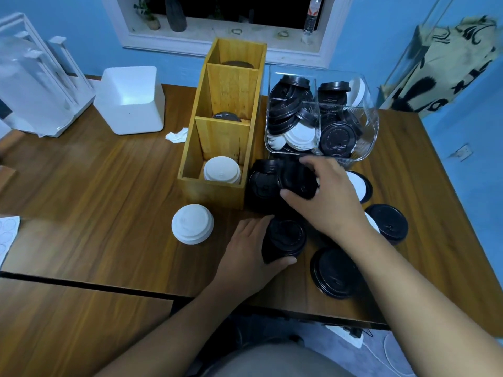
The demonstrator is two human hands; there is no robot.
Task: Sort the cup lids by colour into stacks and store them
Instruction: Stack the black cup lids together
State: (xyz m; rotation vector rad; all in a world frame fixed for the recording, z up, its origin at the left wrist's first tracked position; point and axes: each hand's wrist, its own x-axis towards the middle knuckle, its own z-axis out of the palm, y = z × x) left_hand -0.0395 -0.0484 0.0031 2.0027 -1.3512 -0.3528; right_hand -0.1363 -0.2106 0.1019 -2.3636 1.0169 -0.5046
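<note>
Looking down from the head view, the left hand (245,248) cups a short black stack (285,238) standing on the bench (109,172). Its grip is wrapped round the stack's side, probably to steady it while more lids go on. The right hand (326,197) reaches forward past it with the wrist arched, its grip closed on a black lid (296,180) just beside the wooden organiser (215,194). White lids (221,170) sit in the organiser's nearest compartment, and a white stack (192,223) waits on the bench. The clear bin (364,144) behind holds mixed lids, and loose black lids (336,273) lie near the right forearm.
</note>
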